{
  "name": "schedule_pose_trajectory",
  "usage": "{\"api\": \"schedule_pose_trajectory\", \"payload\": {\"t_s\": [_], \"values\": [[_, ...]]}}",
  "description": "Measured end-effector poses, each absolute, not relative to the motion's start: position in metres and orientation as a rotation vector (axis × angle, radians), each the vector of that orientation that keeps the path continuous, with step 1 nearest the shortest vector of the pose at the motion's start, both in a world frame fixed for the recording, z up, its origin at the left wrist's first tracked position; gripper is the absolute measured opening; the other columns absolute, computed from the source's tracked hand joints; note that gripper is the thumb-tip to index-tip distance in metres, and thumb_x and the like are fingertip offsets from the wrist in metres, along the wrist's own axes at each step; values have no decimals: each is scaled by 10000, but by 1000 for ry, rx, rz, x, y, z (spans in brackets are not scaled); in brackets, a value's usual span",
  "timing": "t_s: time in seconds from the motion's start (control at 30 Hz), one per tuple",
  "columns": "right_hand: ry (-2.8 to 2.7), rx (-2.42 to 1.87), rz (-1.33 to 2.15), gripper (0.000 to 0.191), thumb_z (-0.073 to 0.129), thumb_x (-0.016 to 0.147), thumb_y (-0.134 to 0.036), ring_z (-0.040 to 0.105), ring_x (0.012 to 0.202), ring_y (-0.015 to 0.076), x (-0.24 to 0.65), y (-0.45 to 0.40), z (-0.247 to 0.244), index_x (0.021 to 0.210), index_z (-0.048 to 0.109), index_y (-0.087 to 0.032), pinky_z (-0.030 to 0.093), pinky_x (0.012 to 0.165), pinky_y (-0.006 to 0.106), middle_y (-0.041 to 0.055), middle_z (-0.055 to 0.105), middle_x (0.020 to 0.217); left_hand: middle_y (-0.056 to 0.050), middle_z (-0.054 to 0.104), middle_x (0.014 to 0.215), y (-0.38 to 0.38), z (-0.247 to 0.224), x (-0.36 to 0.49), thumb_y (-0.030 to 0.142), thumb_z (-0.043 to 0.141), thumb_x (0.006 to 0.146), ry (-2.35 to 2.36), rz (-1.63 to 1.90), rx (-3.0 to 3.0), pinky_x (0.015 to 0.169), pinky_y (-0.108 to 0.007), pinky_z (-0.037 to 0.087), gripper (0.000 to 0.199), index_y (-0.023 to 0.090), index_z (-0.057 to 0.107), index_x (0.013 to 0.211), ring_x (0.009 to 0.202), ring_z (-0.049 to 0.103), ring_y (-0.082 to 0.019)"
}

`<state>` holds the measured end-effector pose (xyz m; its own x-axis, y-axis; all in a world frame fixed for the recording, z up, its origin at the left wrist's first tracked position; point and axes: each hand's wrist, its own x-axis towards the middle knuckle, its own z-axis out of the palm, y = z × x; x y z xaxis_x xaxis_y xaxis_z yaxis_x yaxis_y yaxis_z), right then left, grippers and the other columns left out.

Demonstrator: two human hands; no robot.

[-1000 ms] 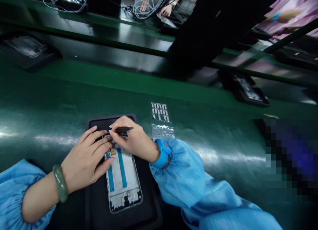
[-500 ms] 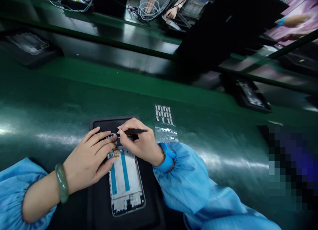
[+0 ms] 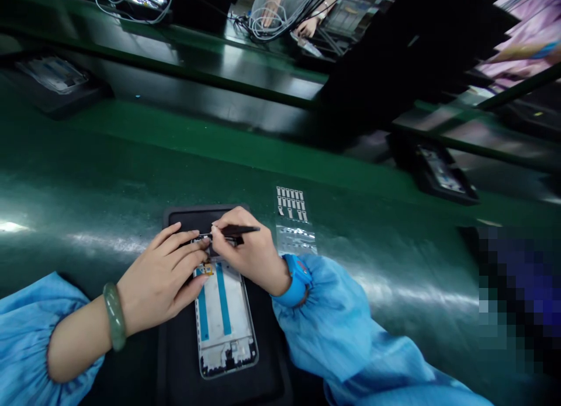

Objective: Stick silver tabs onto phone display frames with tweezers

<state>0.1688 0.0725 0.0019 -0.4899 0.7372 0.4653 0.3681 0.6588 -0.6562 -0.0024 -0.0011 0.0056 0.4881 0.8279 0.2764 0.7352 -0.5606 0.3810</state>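
A phone's mid-frame (image 3: 214,315), silver with two blue strips, lies in a black tray (image 3: 272,371). My left hand (image 3: 153,277) rests over its upper left part, fingers stretched out and fingertips on the frame's top end. By my left thumb shows a small orange flex cable (image 3: 205,269). My right hand (image 3: 252,257) pinches dark tweezers (image 3: 245,229), held nearly level over the top end of the frame. The tweezer tips are close to my left fingertips; what they touch there is too small to tell.
A sheet of small white stickers (image 3: 290,203) lies on the green bench beyond my right hand. Other black trays with phone parts stand at the far left (image 3: 56,105) and the right (image 3: 464,195). Across the bench are coiled cables (image 3: 272,26) and another person's hands (image 3: 307,26).
The whole view has shifted slightly. Both my hands keep nearly the same place on the phone frame. At the upper right, another person's arm has moved.
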Motion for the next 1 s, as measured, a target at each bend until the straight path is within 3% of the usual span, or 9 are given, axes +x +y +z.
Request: {"api": "schedule_pose_trajectory", "payload": {"t_s": [0.13, 0.33, 0.77, 1.0], "values": [[-1935, -978, 842, 60, 541, 802, -169, 596, 679, 103, 170, 76, 2, 818, 494, -203, 510, 531, 187, 6, 553, 792, -68, 637, 1135, -1, 5, -2, 257, 487, 865, 1346, 677, 2546, 1049, -492, 328, 257, 165, 582, 1085, 1138, 516, -233], [-1912, -936, 918, 55, 556, 789, -166, 594, 649, 94, 173, 75, 3, 806, 516, -199, 512, 514, 184, 3, 554, 795, -79, 639, 1129, -2, 5, -2, 269, 478, 871, 1346, 676, 2542, 1039, -501, 341, 267, 161, 582, 1091, 1139, 517, -240], [-2093, -814, 722, 67, 564, 813, -163, 617, 785, 139, 173, 75, 2, 859, 530, -199, 521, 719, 275, 36, 631, 830, -60, 645, 1116, -2, 4, -2, 264, 483, 873, 1341, 661, 2519, 1065, -488, 304, 249, 157, 582, 1075, 1150, 501, -235], [-2090, -839, 762, 66, 560, 830, -194, 620, 768, 125, 170, 74, 2, 890, 532, -193, 543, 667, 233, 35, 613, 858, -57, 648, 1101, -2, 5, -2, 260, 491, 869, 1339, 661, 2525, 1060, -476, 312, 230, 156, 585, 1051, 1139, 506, -232]]}}
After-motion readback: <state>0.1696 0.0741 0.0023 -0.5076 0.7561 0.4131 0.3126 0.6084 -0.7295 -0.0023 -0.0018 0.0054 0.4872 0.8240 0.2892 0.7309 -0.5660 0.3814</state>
